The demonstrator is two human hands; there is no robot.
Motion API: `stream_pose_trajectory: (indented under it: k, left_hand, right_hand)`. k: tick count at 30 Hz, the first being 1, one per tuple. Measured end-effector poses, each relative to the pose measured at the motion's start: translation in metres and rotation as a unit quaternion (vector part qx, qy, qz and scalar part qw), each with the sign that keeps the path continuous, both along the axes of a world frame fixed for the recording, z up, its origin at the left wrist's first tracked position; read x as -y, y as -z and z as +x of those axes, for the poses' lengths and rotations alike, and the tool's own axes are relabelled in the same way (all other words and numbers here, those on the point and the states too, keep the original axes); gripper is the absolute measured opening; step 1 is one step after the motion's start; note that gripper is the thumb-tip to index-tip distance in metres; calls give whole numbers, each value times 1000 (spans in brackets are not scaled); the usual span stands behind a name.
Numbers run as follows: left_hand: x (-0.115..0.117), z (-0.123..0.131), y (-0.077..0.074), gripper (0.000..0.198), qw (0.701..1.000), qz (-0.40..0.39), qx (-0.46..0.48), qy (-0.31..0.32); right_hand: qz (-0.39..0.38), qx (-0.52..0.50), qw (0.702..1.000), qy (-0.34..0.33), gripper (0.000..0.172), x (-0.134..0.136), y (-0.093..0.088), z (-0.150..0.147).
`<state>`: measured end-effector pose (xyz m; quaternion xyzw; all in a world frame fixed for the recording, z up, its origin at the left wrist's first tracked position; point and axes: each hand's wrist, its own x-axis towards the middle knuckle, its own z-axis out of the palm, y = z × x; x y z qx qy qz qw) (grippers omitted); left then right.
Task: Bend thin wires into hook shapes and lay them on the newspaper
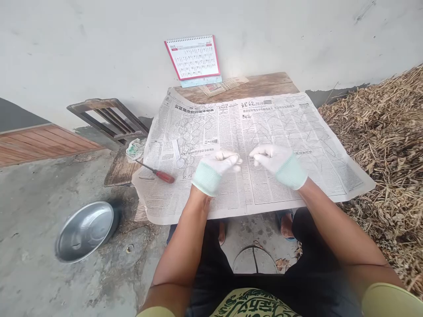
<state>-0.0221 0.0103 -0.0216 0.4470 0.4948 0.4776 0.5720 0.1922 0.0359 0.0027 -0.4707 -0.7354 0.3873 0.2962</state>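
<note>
Above newspaper (231, 198), left hand (224, 162) and right hand (267, 158) held apart, fingertips drawn narrow; whether anything fine is pinched cannot be told. Looped strands (190, 127) strewn beyond hands; tangling could be caused by snagging on gloves (291, 171). Screwdriver (164, 177), left of hands, could be knocked; newspaper could be dragged by forearms (188, 224).

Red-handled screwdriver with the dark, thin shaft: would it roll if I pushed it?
The screwdriver might roll a little, since its red handle looks rounded. It probably won't bend: its shaft looks straight and metallic. Its thicker handle end is likely heavier.
</note>
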Motion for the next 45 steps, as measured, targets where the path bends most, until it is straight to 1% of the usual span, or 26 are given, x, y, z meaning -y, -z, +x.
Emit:
stream_pose_trajectory:
  k: [2,4,6,9,12,16,21,26,30,34,41,45]
  left_hand:
    - [0,-2,0,24,1000,-10,17,4]
    - [0,-2,1,25,998,-28,55,14]
    - [-1,-3,2,25,992,-47,111,36]
    - [-2,-2,5,23,975,-67,200,74]
    - [-2,0,7,19,960,-73,252,92]
    - [1,4,3,16,950,-61,293,94]
    - [5,6,0,15,953,-61,290,67]
    - [6,7,-1,17,951,-43,302,52]
    - [9,10,-6,18,951,-26,306,24]
    - [11,11,-11,20,958,-24,285,1]
    - [11,8,-12,21,954,-43,297,12]
    - [12,9,-13,20,949,-49,310,23]
  right_hand:
    - [5,-2,1000,-2,24,-2,2,1]
    - [8,4,1000,-8,25,-3,2,2]
    - [5,13,1000,-14,25,-4,1,3]
    - [-9,6,1000,-24,24,-5,-3,6]
    - [-20,-13,999,-32,22,-5,-6,9]
    - [-8,-33,998,-53,21,-4,-7,10]
    - [15,-9,998,-59,24,-2,-7,10]
    - [35,-6,998,-53,27,-1,-2,10]
    - [51,-10,998,-41,27,1,1,9]
    - [53,4,997,-50,28,3,1,9]
    - [96,51,992,-68,29,-1,1,15]
    - [127,76,983,-105,31,-4,-2,19]
